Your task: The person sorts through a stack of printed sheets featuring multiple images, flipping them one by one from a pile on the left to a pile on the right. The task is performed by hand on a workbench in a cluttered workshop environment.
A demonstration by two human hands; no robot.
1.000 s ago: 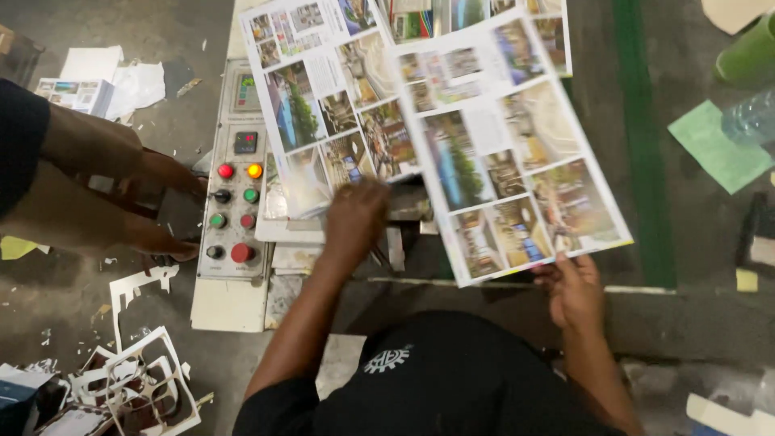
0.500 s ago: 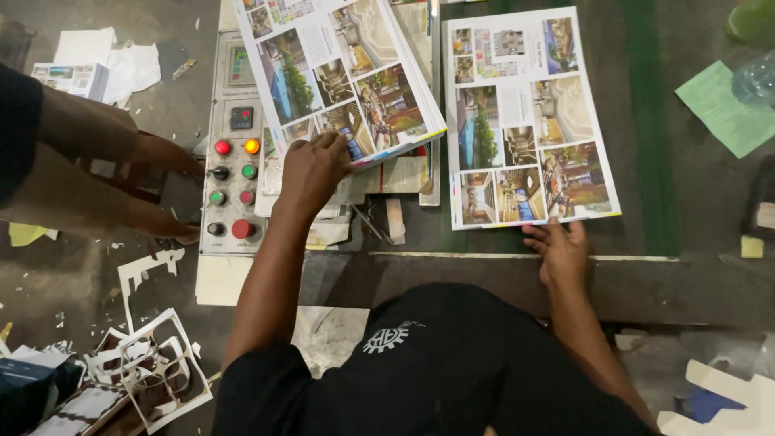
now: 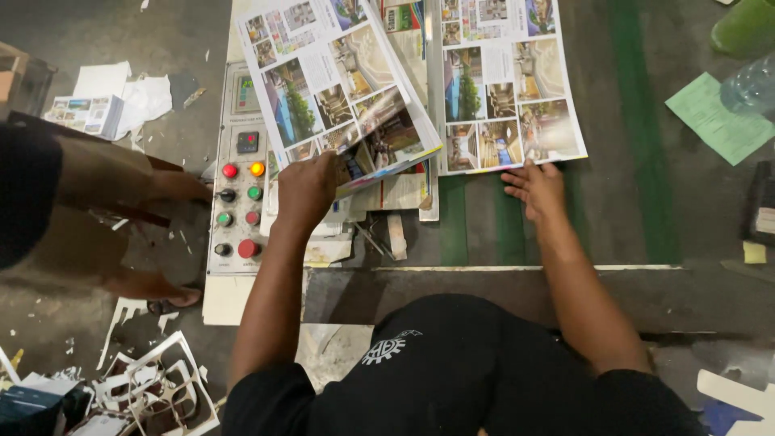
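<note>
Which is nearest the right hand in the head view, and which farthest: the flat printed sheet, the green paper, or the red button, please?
From the right hand:
1. Flat printed sheet, touching its fingertips.
2. Green paper, off to the right.
3. Red button, far left on the control panel.

Two printed photo sheets (image 3: 339, 81) (image 3: 508, 81) are seen on the worktop (image 3: 638, 202). Nine buttons are counted on the control panel (image 3: 239, 202): three red, two green, one orange, three dark. One green paper slip (image 3: 718, 117) and one clear bottle (image 3: 751, 85) are shown.
</note>
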